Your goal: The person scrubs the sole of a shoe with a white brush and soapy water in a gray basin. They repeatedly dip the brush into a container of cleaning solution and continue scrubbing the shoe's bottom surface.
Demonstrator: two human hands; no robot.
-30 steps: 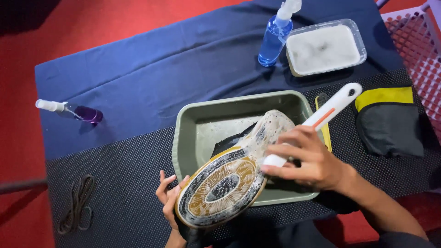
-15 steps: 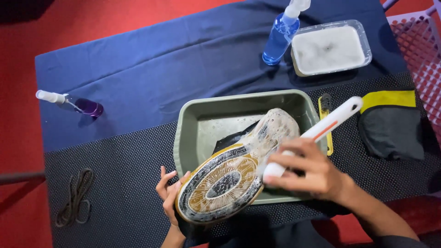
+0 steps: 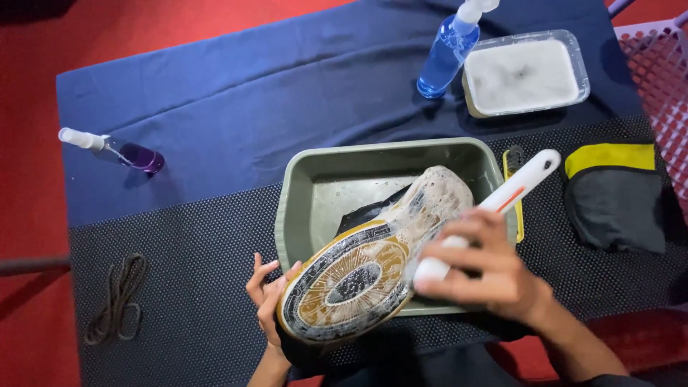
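My left hand (image 3: 269,297) holds a shoe from underneath, sole up. The shoe sole (image 3: 358,283) is gold, black and white, covered in soap foam, and it lies tilted over the near rim of a grey-green plastic tub (image 3: 301,193). My right hand (image 3: 487,269) grips a white brush handle (image 3: 519,183) with an orange stripe; the brush head is pressed against the foamy sole and is hidden by my fingers. A dark cloth or shoe part lies inside the tub beneath the shoe.
A blue spray bottle (image 3: 448,54) and a clear container of soapy water (image 3: 527,72) stand at the back. A small purple bottle (image 3: 118,150) lies left. Dark laces (image 3: 118,297) lie at front left. A black and yellow cloth (image 3: 620,193) and a pink basket (image 3: 659,86) sit right.
My right hand has slid the brush back along the sole toward me, and the handle has dropped lower. The shoe stays on the tub rim in my left hand.
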